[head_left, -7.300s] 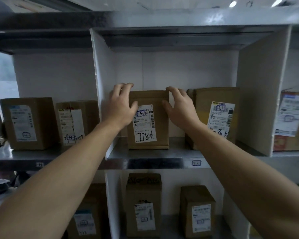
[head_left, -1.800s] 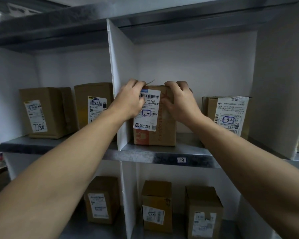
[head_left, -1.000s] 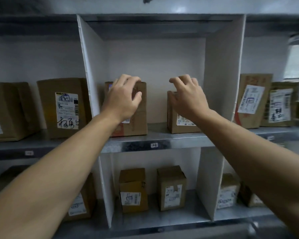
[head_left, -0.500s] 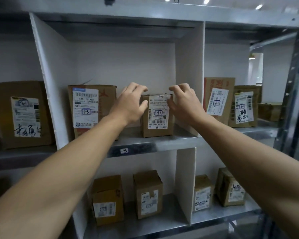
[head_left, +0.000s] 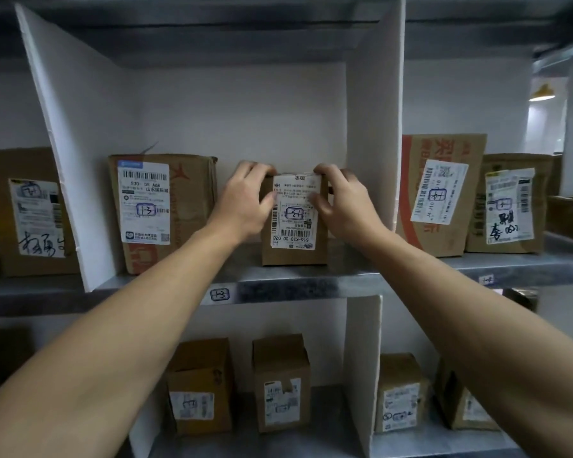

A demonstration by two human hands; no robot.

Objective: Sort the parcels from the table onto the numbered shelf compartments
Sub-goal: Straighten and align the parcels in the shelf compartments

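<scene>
change: moved off box (head_left: 162,209) left of left hand (head_left: 245,203) onto parcel (head_left: 293,223) | grip: left and right hand (head_left: 343,206) curled round its top corners | task: seated on shelf (head_left: 295,285) bay 1-3, release likely next

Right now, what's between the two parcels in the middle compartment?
Head view: only the left hand gripping the small parcel; otherwise bare shelf up to the tall parcel.
</scene>
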